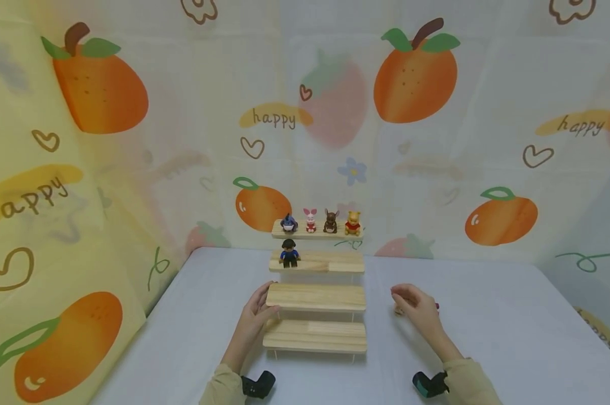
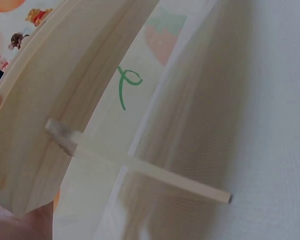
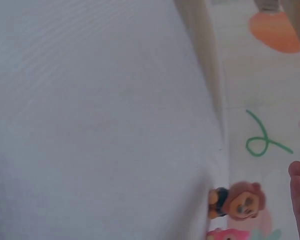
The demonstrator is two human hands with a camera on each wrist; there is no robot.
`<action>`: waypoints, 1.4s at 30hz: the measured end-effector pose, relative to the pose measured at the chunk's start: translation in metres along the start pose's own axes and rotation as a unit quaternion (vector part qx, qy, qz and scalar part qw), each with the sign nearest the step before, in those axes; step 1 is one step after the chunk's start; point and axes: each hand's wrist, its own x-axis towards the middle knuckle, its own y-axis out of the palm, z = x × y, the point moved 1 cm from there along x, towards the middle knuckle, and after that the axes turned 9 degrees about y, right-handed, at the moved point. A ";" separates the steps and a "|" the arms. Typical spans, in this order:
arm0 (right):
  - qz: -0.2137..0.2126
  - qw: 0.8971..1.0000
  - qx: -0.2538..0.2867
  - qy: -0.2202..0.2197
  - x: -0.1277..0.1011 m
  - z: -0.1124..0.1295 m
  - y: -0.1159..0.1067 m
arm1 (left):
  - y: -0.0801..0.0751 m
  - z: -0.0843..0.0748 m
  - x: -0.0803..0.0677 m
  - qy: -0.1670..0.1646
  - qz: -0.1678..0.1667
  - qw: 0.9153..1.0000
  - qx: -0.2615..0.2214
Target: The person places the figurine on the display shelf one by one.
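The left hand (image 1: 256,309) grips the left end of a four-tier wooden step shelf (image 1: 315,297) at the third plank from the top, its thumb toward the front and its other fingers farther back along the end. The shelf stands on a white-covered table (image 1: 148,349), its planks rising in steps toward the backdrop (image 1: 183,112). In the left wrist view, a slim pale post (image 2: 180,178) slants out from beneath a plank. On the top plank, from left to right, sit an Eeyore figure (image 1: 288,224), a Piglet figure (image 1: 310,222), a brown kangaroo-like figure (image 1: 330,222) and a Winnie the Pooh figure (image 1: 353,224). A black-haired figure in a blue top (image 1: 289,254) stands at the left of the second plank. The right hand (image 1: 417,305) is to the right of the shelf, over the table, its fingers bent and close together; whether they grasp anything cannot be told. Near its fingertips, the right wrist view shows a brown-maned figure in dark blue (image 3: 245,201) standing on the table, apart from them in that view, with a pink figure (image 3: 229,234) beside it, cut off by the frame. The backdrop carries printed oranges, strawberries, hearts and the word "happy". Both forearms wear pale sleeves (image 1: 471,382).
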 end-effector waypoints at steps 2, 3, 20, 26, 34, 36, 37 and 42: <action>-0.004 1.000 -0.008 0.003 -0.002 -0.004 -0.001 | 0.001 0.000 0.000 -0.001 0.001 1.000 0.001; -0.006 1.000 -0.009 0.006 -0.002 -0.006 -0.001 | 0.001 -0.001 0.000 0.000 0.003 1.000 0.001; 0.005 0.994 -0.095 0.047 -0.002 -0.023 -0.003 | 0.002 -0.003 -0.003 -0.013 -0.004 1.000 0.004; -0.001 0.986 -0.164 0.013 -0.001 -0.025 -0.002 | 0.000 -0.002 0.000 -0.012 -0.007 1.000 -0.008; -0.007 0.973 -0.221 -0.063 0.000 -0.028 0.001 | 0.000 0.000 0.000 -0.004 -0.005 1.000 -0.011; 0.005 0.971 -0.229 -0.068 0.000 -0.028 0.002 | 0.000 -0.001 0.000 -0.001 -0.004 1.000 -0.010; 0.013 0.971 -0.230 -0.068 0.000 -0.028 0.002 | 0.000 -0.002 0.000 0.001 -0.004 1.000 -0.009; 0.033 0.964 -0.257 -0.061 0.000 -0.029 0.003 | 0.000 -0.003 0.000 -0.001 -0.004 1.000 -0.007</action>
